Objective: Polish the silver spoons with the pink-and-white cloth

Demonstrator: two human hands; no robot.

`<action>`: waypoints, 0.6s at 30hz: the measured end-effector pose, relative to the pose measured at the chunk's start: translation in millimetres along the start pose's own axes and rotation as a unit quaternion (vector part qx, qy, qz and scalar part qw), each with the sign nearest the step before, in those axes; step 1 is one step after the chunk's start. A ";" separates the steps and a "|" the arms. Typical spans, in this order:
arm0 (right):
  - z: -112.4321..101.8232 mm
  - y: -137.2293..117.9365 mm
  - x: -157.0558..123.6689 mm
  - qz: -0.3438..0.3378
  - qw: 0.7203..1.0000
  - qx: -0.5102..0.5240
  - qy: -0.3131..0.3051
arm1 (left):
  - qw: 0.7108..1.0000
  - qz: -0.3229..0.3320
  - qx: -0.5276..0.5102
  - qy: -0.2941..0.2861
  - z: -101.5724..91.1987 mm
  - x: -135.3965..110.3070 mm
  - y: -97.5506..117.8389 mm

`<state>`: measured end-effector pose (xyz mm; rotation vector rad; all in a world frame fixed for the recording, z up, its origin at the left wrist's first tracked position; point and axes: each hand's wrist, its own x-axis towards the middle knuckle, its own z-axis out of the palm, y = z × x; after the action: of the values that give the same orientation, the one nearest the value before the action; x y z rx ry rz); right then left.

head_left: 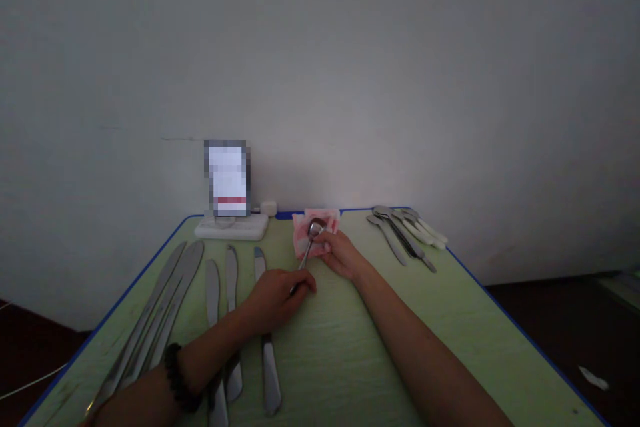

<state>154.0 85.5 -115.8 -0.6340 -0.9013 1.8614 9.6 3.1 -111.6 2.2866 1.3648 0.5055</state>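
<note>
A metal spoon [316, 227] points away from me over the middle of the table. My left hand [283, 295] is closed around its handle. My right hand [341, 252] grips a pink and white cloth [303, 236] spread behind the spoon's bowl, with the thumb pressed at the bowl. Just left of my left hand lies a table knife [271, 373], partly hidden under the hand. Two more table knives, one of them the nearer knife [213, 287], lie beyond it, partly covered by my left forearm.
Several long knives [175, 300] lie at the table's left. Several spoons [385, 230], some white-handled, are grouped at the back right. A lit phone [229, 180] stands on a white power strip [235, 227] by the wall. Blue edging borders the green table [340, 360].
</note>
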 end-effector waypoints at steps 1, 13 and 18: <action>0.2 -0.3 -0.3 0.000 1.000 0.002 0.000 | 1.000 0.000 0.001 -0.001 -0.1 -0.2 0.0; -3.0 1.5 1.7 -0.002 1.000 0.004 -0.009 | 1.000 0.001 -0.006 0.001 -1.2 -0.2 1.4; -3.7 1.0 2.2 -0.004 1.000 -0.002 -0.018 | 1.000 -0.003 -0.003 -0.001 -1.0 -0.4 1.9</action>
<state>155.2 88.3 -118.9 -0.6011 -0.9307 1.8693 10.3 2.1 -109.9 2.2770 1.3677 0.5047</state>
